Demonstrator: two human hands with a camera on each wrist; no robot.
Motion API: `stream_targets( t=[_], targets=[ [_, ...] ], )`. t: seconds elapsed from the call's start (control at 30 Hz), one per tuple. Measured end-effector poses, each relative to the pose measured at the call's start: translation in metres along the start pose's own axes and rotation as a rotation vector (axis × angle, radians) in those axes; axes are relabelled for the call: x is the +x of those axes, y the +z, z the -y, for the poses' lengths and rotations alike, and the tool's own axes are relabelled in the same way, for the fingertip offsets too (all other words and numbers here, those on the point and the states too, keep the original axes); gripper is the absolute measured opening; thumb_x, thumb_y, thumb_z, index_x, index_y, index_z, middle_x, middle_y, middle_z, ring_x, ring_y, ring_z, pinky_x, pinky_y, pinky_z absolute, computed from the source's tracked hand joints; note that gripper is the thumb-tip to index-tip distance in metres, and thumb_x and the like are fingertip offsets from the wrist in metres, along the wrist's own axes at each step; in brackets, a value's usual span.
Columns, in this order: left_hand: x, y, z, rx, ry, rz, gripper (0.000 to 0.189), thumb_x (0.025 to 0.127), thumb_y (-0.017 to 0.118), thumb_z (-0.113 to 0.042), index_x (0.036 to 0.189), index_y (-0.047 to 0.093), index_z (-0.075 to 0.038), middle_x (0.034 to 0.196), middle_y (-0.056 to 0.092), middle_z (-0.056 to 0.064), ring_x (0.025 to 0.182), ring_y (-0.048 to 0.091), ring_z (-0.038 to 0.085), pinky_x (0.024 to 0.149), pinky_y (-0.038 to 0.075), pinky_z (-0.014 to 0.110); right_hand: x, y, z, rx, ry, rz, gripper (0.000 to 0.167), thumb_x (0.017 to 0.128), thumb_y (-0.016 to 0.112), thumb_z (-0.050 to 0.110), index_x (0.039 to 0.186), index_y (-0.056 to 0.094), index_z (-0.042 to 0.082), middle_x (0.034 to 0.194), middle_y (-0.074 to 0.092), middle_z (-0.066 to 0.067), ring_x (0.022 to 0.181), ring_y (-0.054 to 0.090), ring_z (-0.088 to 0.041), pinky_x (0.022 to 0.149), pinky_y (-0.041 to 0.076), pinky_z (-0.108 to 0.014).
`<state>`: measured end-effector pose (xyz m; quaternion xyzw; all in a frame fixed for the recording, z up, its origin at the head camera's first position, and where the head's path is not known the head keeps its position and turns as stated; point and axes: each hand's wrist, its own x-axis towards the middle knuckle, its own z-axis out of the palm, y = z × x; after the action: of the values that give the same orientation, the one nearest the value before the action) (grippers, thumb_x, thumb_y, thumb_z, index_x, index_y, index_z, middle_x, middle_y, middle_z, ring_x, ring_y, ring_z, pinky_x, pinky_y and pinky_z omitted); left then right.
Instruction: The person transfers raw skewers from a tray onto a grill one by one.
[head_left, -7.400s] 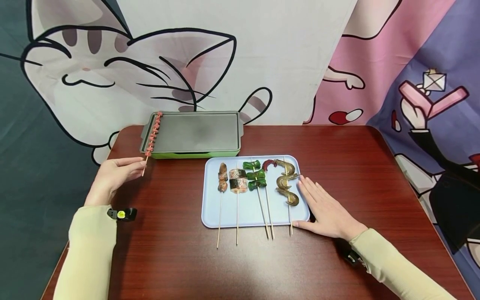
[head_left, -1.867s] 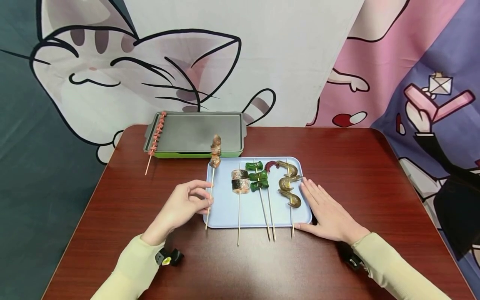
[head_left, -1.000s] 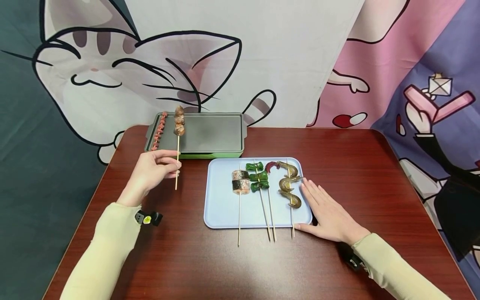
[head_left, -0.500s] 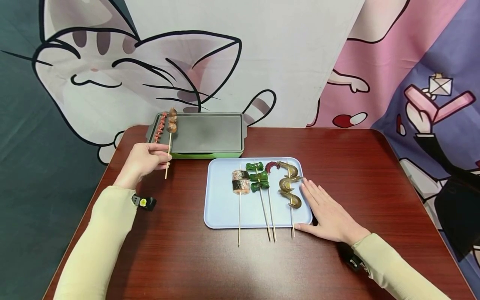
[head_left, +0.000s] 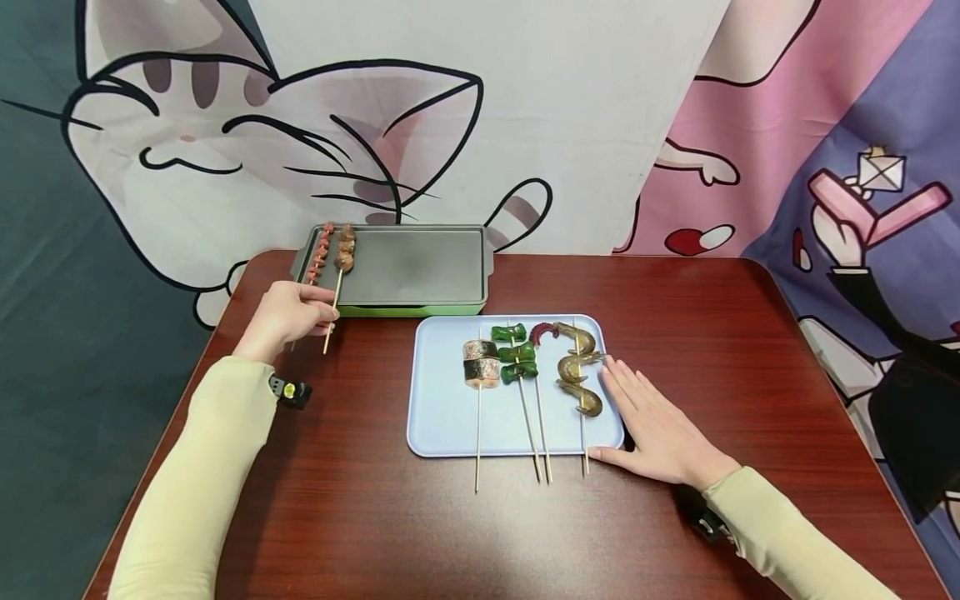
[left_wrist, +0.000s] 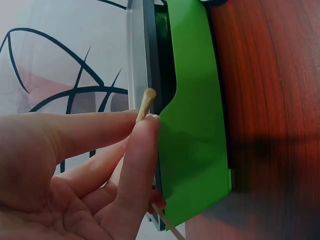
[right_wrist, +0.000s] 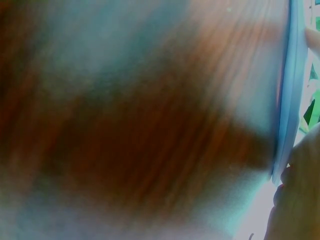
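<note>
My left hand pinches the stick of a brown meat skewer between thumb and fingers. The meat end is at the left of a grey griddle with a green base, right beside a skewer of small red pieces. In the left wrist view, the stick's blunt end pokes out past the fingertips, in front of the green base. My right hand rests with straight fingers against the right edge of a pale blue tray; the tray's rim shows in the right wrist view.
On the tray lie a skewer with dark-skinned fish-like chunks, a green pepper-like skewer, a dark red curled tentacle skewer and a shrimp skewer. Their sticks overhang the near edge. A cartoon-printed cloth hangs behind the brown table.
The left hand let go of the red skewer on the griddle, took the meat skewer from the tray, carried it left and lowered it beside the red one. The right hand stayed at the tray.
</note>
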<state>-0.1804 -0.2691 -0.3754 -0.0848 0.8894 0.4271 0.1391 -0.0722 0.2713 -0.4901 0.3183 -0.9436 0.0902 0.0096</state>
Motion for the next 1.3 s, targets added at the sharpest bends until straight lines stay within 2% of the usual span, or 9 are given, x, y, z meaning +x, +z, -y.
stream_targets(
  t=[0.3,0.47,0.63,0.7,0.77,0.87,0.93,1.1,1.3],
  targets=[
    [-0.002,-0.003,0.0,0.031,-0.011,-0.021,0.041,0.097,0.065,-0.006,0.136,0.061,0.005,0.127,0.061,0.03,0.086,0.075,0.021,0.083,0.061,0.045,0.001,0.0,0.0,-0.003,0.008,0.016,0.116,0.085,0.059,0.078,0.16,0.022,-0.002,0.167,0.015,-0.018,0.153,0.014,-0.032,0.123,0.018,-0.05],
    [-0.004,-0.005,0.0,0.053,0.001,-0.041,0.039,0.096,0.065,-0.006,0.134,0.063,0.005,0.126,0.062,0.03,0.086,0.075,0.026,0.075,0.063,0.04,0.001,-0.001,0.0,-0.003,0.011,0.012,0.116,0.085,0.06,0.078,0.16,0.022,-0.002,0.167,0.014,-0.018,0.153,0.014,-0.032,0.124,0.017,-0.049],
    [-0.006,-0.004,-0.002,0.062,0.0,-0.053,0.042,0.096,0.069,-0.012,0.134,0.063,0.005,0.124,0.063,0.031,0.084,0.075,0.024,0.078,0.063,0.043,0.001,-0.002,0.001,-0.002,0.012,0.015,0.116,0.085,0.06,0.078,0.16,0.022,-0.003,0.167,0.014,-0.019,0.153,0.015,-0.033,0.124,0.017,-0.048],
    [-0.008,-0.004,-0.004,0.089,0.017,-0.07,0.047,0.096,0.071,-0.02,0.135,0.063,0.005,0.121,0.066,0.03,0.084,0.075,0.024,0.075,0.063,0.041,0.001,-0.003,0.001,-0.001,0.012,0.016,0.116,0.085,0.06,0.078,0.16,0.023,-0.003,0.167,0.014,-0.019,0.153,0.015,-0.033,0.124,0.017,-0.049],
    [-0.012,-0.005,-0.006,0.122,0.049,-0.097,0.052,0.096,0.072,-0.028,0.136,0.062,0.004,0.116,0.069,0.027,0.084,0.075,0.026,0.064,0.061,0.036,0.001,-0.003,0.001,-0.001,0.01,0.017,0.116,0.085,0.06,0.077,0.16,0.022,-0.003,0.167,0.015,-0.019,0.152,0.016,-0.034,0.123,0.019,-0.05],
    [-0.02,-0.005,-0.012,0.165,0.112,-0.153,0.057,0.096,0.072,-0.038,0.137,0.063,0.001,0.108,0.073,0.023,0.087,0.074,0.028,0.051,0.05,0.032,0.001,-0.003,0.001,-0.001,0.011,0.019,0.116,0.085,0.059,0.078,0.16,0.022,-0.003,0.167,0.015,-0.019,0.152,0.016,-0.034,0.123,0.02,-0.051],
    [-0.025,-0.004,-0.017,0.168,0.145,-0.177,0.058,0.096,0.071,-0.042,0.136,0.064,-0.001,0.11,0.073,0.022,0.094,0.071,0.032,0.056,0.051,0.036,0.0,-0.003,0.001,-0.001,0.011,0.023,0.116,0.086,0.059,0.078,0.16,0.022,-0.003,0.167,0.014,-0.019,0.152,0.015,-0.034,0.123,0.02,-0.051],
    [-0.038,0.003,-0.03,0.153,0.187,-0.197,0.058,0.096,0.07,-0.046,0.135,0.066,-0.003,0.12,0.069,0.023,0.111,0.064,0.036,0.088,0.054,0.053,0.0,-0.003,0.001,0.002,0.015,0.026,0.116,0.086,0.059,0.078,0.16,0.021,-0.003,0.167,0.014,-0.019,0.152,0.015,-0.034,0.123,0.019,-0.05],
    [-0.049,0.014,-0.04,0.129,0.235,-0.172,0.061,0.096,0.068,-0.051,0.134,0.067,-0.004,0.122,0.069,0.019,0.116,0.064,0.034,0.094,0.052,0.053,0.001,-0.001,0.001,0.0,0.014,0.022,0.116,0.085,0.059,0.078,0.16,0.022,-0.002,0.167,0.014,-0.018,0.152,0.016,-0.034,0.124,0.018,-0.049]
  ],
)
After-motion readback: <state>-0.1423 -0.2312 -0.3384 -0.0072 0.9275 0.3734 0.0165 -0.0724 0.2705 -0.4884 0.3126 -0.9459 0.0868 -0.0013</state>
